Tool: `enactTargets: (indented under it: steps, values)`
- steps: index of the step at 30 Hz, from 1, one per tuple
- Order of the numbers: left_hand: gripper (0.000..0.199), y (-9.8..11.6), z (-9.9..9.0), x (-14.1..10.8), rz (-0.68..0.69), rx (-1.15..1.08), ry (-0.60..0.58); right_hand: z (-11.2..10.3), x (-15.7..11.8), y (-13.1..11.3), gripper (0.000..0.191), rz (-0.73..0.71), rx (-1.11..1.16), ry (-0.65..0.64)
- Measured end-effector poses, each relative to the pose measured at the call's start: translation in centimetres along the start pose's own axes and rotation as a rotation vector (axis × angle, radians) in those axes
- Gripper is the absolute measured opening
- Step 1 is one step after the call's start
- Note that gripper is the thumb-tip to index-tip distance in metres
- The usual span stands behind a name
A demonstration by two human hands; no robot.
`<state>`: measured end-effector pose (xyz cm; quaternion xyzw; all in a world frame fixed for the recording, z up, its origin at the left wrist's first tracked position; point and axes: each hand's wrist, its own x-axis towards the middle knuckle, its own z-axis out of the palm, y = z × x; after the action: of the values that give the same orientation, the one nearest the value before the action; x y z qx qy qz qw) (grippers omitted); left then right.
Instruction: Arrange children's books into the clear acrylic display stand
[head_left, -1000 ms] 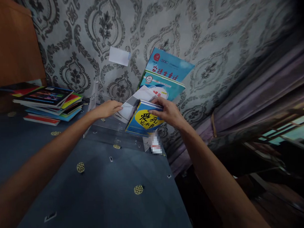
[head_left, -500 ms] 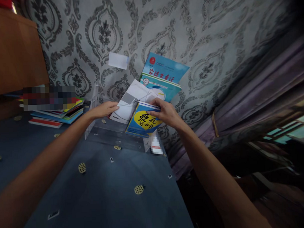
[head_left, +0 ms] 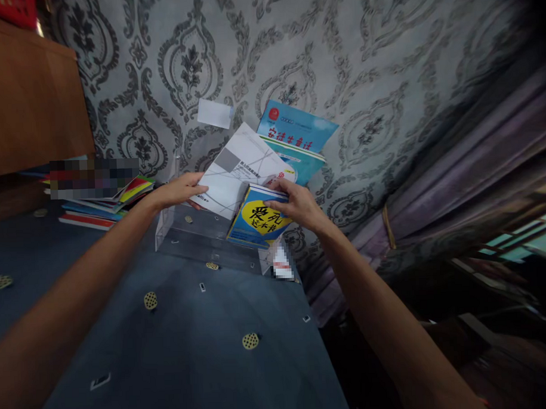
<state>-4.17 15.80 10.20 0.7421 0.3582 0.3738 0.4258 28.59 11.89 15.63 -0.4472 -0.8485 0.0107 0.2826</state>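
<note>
Rack (head_left: pixel 163 231), clear-sided, sits at eight o'clock from the centre of the head view, on a dark blue table (head_left: pixel 179 351). Things look part done: the teal book (head_left: pixel 310 166) and the blue book (head_left: pixel 295 125) lean upright between one and two o'clock, seemingly in the rack, though their lower edges are hidden. The yellow book (head_left: pixel 258 226) leans in front of them, just off centre towards eight o'clock, with the right hand (head_left: pixel 300 205) clamped on its one o'clock corner, thumb across the cover. The white book (head_left: pixel 236 176), between ten and eleven o'clock, does not look settled: it is tilted, pinched at its eight o'clock edge by the left hand (head_left: pixel 183 191). Its lower corner passes behind the yellow book; whether it touches the rack's floor, I cannot tell. The hands are well apart, with those two between them. What seems left lies outside the rack: a stack (head_left: pixel 92 221) at nine o'clock, flat on the table, its top blurred out. A blurred item (head_left: pixel 283 262) is at six o'clock, just beside the rack, and a white card (head_left: pixel 215 113) is at eleven o'clock
</note>
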Motion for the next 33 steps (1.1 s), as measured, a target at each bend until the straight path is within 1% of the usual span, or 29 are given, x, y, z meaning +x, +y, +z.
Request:
enactTargets:
  steps: [3, 6, 9, 11, 13, 15, 18, 20, 23, 25, 27, 30, 33]
  values:
    - [0.046, -1.0, -1.1, -0.4, 0.024, 0.068, -0.030, 0.0, 0.0, 0.0, 0.029, 0.001, 0.012, -0.005]
    - [0.043, -2.7, -1.5, -0.5, 0.077, 0.120, -0.093, 0.0, 0.0, 0.0, 0.029, -0.007, 0.023, 0.000]
    - [0.044, -4.2, -1.1, -0.3, 0.094, 0.114, -0.130, 0.0, 0.0, -0.1, 0.030, -0.016, 0.029, 0.013]
    - [0.048, -4.8, -0.5, -0.3, 0.058, 0.084, -0.110, 0.0, 0.0, -0.2, 0.030, -0.013, 0.034, 0.015]
    - [0.052, -4.9, 0.3, -0.2, 0.019, 0.062, -0.092, 0.0, 0.0, -0.1, 0.030, -0.011, 0.031, 0.015]
    - [0.053, -4.6, 1.2, -0.1, 0.026, 0.085, -0.092, 0.0, 0.1, -0.1, 0.030, -0.012, 0.019, 0.011]
    - [0.048, -4.0, 2.3, 0.5, 0.077, 0.196, -0.115, 0.0, 0.1, -0.1, 0.029, -0.015, 0.003, 0.009]
    - [0.040, -3.5, 2.5, 1.0, 0.126, 0.332, -0.116, 0.0, 0.1, 0.0, 0.029, -0.021, 0.001, 0.015]
    - [0.023, -2.4, 2.4, 1.8, 0.190, 0.526, -0.102, 0.1, 0.1, 0.0, 0.030, -0.028, 0.017, 0.011]
    - [0.018, -1.4, 2.4, 2.2, 0.204, 0.608, -0.091, 0.1, 0.1, -0.1, 0.030, -0.029, 0.026, 0.004]
    - [0.017, -0.2, 2.9, 2.4, 0.214, 0.683, -0.066, 0.0, 0.1, -0.1, 0.030, -0.030, 0.026, 0.001]
    - [0.018, 1.6, 4.3, 2.8, 0.216, 0.791, 0.005, 0.0, 0.1, -0.1, 0.030, -0.029, 0.015, -0.002]
    - [0.015, 2.5, 5.2, 3.3, 0.242, 0.806, 0.059, 0.0, 0.0, -0.1, 0.030, -0.021, -0.005, 0.000]
